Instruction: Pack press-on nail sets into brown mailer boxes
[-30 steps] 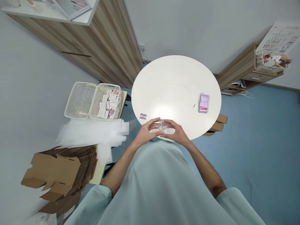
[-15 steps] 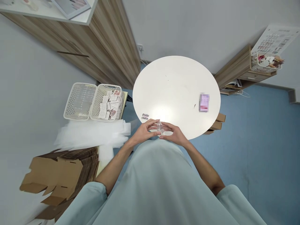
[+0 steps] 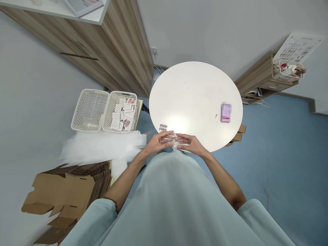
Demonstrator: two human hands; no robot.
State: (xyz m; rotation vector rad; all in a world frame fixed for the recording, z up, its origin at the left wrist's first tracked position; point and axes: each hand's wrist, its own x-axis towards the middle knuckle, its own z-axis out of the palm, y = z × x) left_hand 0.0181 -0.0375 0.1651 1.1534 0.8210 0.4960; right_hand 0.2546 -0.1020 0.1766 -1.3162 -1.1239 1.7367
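Over the near edge of the round white table (image 3: 194, 89), my left hand (image 3: 156, 143) and my right hand (image 3: 192, 145) face each other. Between them they hold a small clear plastic packet (image 3: 174, 140), gripped at its two sides by fingers and thumbs. Something whitish shows in its lower part, too small to name. Just beyond my left fingers, two short rows of small dark, shiny pieces (image 3: 163, 127) lie on the tabletop.
A pixelated purple item (image 3: 226, 112) lies at the table's right. To the left are a white basket of printed cards (image 3: 120, 116), another of clear plastic pieces (image 3: 89, 111), white sheets (image 3: 102, 147) and flat cardboard boxes (image 3: 61, 191). A wooden cabinet (image 3: 123, 44) stands behind.
The clear packet has turned and looks wider between my fingers, with more of it showing. Both hands stay in nearly the same place; the view has shifted slightly.
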